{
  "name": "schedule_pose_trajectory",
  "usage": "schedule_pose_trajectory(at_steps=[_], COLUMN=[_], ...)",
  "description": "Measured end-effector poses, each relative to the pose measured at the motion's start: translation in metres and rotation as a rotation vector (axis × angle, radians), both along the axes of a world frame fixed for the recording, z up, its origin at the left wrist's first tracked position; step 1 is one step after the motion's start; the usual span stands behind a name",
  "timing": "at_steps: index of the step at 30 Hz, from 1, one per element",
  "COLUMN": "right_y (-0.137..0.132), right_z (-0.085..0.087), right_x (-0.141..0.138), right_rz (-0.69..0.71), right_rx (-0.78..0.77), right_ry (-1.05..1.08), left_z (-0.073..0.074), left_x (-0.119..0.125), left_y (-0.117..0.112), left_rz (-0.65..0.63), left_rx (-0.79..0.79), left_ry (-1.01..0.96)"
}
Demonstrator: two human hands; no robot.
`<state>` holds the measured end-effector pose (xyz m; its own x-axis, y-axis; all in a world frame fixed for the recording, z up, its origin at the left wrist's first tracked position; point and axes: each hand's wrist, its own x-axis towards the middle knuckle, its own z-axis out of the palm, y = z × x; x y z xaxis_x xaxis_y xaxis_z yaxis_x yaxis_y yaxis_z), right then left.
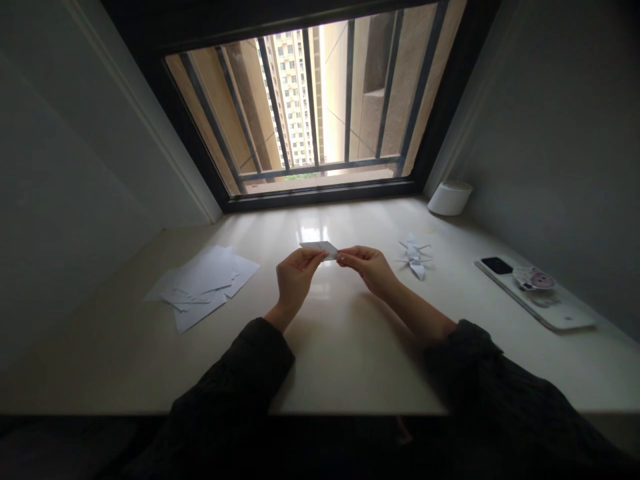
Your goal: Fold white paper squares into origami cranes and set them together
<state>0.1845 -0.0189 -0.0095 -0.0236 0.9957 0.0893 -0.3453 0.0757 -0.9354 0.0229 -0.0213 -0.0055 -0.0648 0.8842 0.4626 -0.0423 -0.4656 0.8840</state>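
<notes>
A small folded piece of white paper (pixel 316 246) is held up over the middle of the tabletop, between my two hands. My left hand (pixel 299 271) pinches its near left part between thumb and fingers. The fingertips of my right hand (pixel 367 264) close on its right end. Beyond my right hand, folded paper cranes (pixel 414 257) rest on the surface; how many there are is hard to make out. Left of my left hand lies a loose pile of white paper sheets (pixel 205 277).
A white phone (pixel 543 300) with a cartoon grip lies at the right by the wall. A white cup-like object (pixel 450 198) stands in the far right corner. Behind the pale tabletop (pixel 345 360) is a barred window (pixel 320 100), with walls on both sides.
</notes>
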Motion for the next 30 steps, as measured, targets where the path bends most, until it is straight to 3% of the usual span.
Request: schedule_pose_trajectory(at_steps=[11,30], right_y=[0.0034,-0.0041], right_z=[-0.0051,0.0046], right_x=[0.0037,0.0003], right_rz=[0.028,-0.062], right_rx=[-0.076,0.056], right_ry=[-0.005,-0.095], left_z=[0.0013,0.0053], left_x=[-0.0035,0.0007], left_y=[0.0036,-0.0024], left_rz=[-0.014,0.008], left_rx=[-0.025,-0.027], left_ry=[0.049,0.0])
